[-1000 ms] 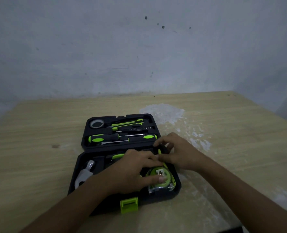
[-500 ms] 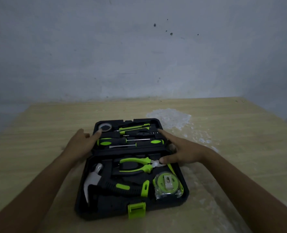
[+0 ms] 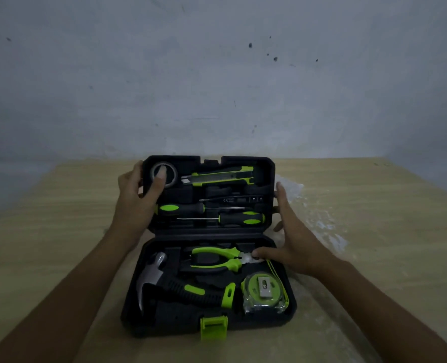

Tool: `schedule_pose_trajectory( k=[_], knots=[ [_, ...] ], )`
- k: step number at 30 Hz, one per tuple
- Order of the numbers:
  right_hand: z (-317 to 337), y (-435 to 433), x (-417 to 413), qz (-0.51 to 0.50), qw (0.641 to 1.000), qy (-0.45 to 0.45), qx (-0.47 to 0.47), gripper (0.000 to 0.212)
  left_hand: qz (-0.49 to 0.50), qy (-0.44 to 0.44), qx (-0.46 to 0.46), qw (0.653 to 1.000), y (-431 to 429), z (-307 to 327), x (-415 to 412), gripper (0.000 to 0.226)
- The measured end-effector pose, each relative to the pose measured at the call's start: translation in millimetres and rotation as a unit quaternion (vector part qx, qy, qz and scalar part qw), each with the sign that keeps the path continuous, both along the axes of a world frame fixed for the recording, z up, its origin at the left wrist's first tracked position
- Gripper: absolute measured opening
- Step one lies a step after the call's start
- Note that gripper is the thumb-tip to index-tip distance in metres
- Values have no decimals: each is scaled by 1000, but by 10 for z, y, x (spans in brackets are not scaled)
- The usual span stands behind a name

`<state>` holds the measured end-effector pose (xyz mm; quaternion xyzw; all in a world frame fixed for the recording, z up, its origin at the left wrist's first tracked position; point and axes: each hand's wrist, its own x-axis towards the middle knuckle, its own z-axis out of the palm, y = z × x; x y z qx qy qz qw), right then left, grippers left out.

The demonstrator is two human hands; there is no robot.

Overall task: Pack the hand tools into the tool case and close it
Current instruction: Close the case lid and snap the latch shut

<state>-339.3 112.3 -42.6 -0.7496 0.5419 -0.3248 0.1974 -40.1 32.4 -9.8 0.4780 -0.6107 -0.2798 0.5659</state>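
Note:
The black tool case point(image 3: 164, 318) lies open on the table, its lid point(image 3: 266, 166) raised to about upright. My left hand point(image 3: 136, 203) grips the lid's left edge, thumb on the tape roll point(image 3: 173, 170). My right hand point(image 3: 293, 239) has its fingers spread against the lid's right edge, thumb on the pliers' point(image 3: 214, 259) jaws. In the lid sit a utility knife point(image 3: 219, 176) and two screwdrivers point(image 3: 188, 208). The base holds a hammer point(image 3: 151, 276), the pliers and a tape measure point(image 3: 263, 289). A green latch point(image 3: 214, 327) is at the front.
The case sits on a light wooden table point(image 3: 60, 231), which has a pale, rough patch point(image 3: 319, 218) to the right of the case. A grey wall point(image 3: 217, 74) rises just behind the table's far edge.
Both hands left the tools in the base and went to the lid's sides. The lid has swung up from lying flat to about upright.

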Motion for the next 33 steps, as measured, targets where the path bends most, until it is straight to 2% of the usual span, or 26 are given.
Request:
schedule_pose_trajectory(
  k=[2, 5, 7, 10, 14, 17, 20, 23, 26, 28, 29, 31, 33],
  knots=[
    [1, 45, 22, -11, 1000, -3, -26, 136, -11, 7, -33, 999, 170, 7, -19, 57],
    [10, 91, 45, -35, 997, 9, -72, 138, -11, 63, -72, 995, 376, -31, -25, 44],
    [5, 136, 35, -48, 995, 2, -86, 134, -37, 105, -100, 989, 498, -43, 0, 47],
    [-46, 232, -31, -46, 994, 23, -97, 110, -43, 100, -107, 988, 704, -121, 34, 50],
    [-92, 375, -154, 2, 994, 21, -108, 71, -82, 111, -96, 986, 972, -251, 61, 32],
    [-96, 455, -198, 25, 994, -4, -110, 55, -105, 68, -86, 988, 1104, -330, 160, 32],
    [-99, 499, -219, 41, 993, -14, -110, 48, -113, 18, -89, 989, 1180, -415, 216, 38],
    [-96, 551, -227, 18, 996, -64, -54, 58, -124, -7, -89, 988, 1182, -441, 267, 50],
    [-119, 620, -150, 22, 989, -147, 13, 41, -150, -65, -85, 983, 1129, -450, 340, 53],
    [-106, 613, -103, 16, 976, -210, 61, 70, -166, -98, -70, 979, 1079, -475, 353, 55],
    [-113, 582, -94, 4, 973, -216, 78, 77, -170, -116, -64, 976, 1052, -506, 349, 56],
    [-118, 514, -66, 0, 969, -229, 95, 73, -169, -162, -61, 970, 985, -563, 327, 58],
    [-102, 469, -45, -2, 971, -220, 91, 60, -164, -197, -55, 965, 942, -600, 310, 62]
  ],
)
